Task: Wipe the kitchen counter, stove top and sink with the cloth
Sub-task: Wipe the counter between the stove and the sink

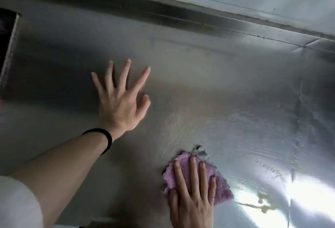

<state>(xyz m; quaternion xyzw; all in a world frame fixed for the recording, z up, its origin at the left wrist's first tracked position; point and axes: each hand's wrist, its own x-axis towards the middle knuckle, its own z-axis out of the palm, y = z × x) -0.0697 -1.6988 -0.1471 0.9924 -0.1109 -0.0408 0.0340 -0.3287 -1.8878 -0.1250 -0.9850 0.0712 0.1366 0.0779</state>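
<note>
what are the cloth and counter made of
Cloth: probably microfibre or terry, matte purple, going by its fuzzy nap and ragged edge. Counter: silvery metal, perhaps a foil sheet laid over it, going by the fine embossed grid, creased seams and bright glare.

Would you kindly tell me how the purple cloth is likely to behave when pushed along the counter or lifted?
Probably floppy: the purple cloth lies crumpled, with ragged edges, so it would droop when lifted. It likely slides easily on the smooth metal counter under the flat right hand, though it may bunch up.
</note>
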